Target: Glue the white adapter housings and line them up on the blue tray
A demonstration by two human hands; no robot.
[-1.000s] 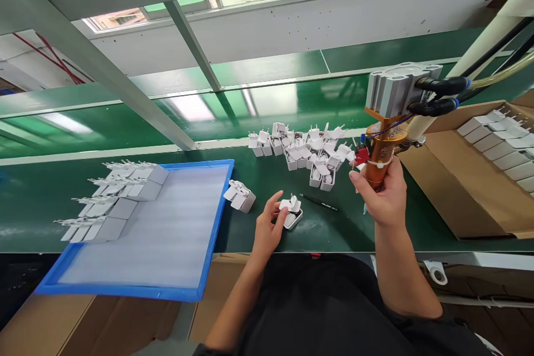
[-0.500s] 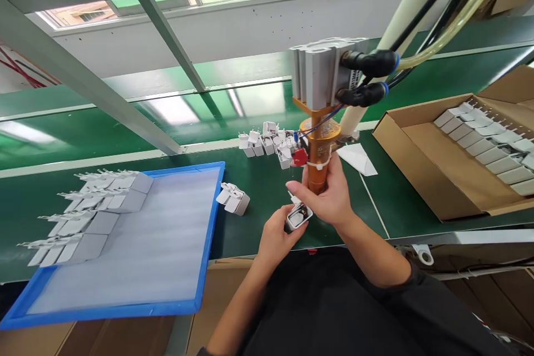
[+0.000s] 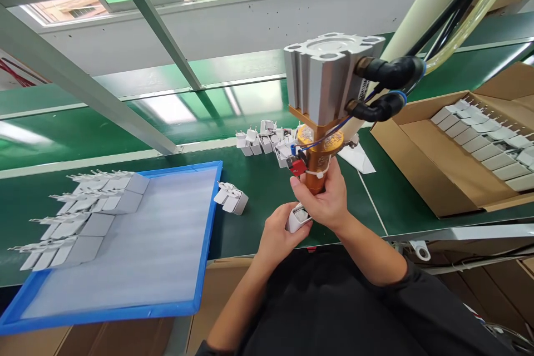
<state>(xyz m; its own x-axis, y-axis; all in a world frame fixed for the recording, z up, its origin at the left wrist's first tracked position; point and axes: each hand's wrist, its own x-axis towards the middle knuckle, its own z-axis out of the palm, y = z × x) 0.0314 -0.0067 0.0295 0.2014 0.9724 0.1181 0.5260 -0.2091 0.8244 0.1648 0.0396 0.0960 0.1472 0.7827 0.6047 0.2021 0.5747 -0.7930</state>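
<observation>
My left hand (image 3: pixel 277 231) is closed around a small white plug-adapter housing (image 3: pixel 295 221), its open end turned up toward the tool. My right hand (image 3: pixel 327 197) wraps the lower part of a pneumatic tool (image 3: pixel 317 164), which has an orange metal body, a silver cylinder block on top and a red switch on its side. The tool's lower end stands right over the housing; my right hand hides whether they touch. Behind the tool lies a cluster of white adapter parts (image 3: pixel 262 139). A few more white adapters (image 3: pixel 231 198) sit together left of my hands.
At left, a blue-rimmed tray (image 3: pixel 202 258) carries rows of white adapters (image 3: pixel 100 194). A cardboard box (image 3: pixel 421 161) with more adapters (image 3: pixel 486 139) stands at right. White paper (image 3: pixel 359 158) lies behind my right hand. A metal post (image 3: pixel 162 39) slants down to the bench's back edge.
The tool has tilted, its silver top coming closer to me, and its red switch has shifted slightly down. The housing has turned in my left hand, showing less of its inside.
</observation>
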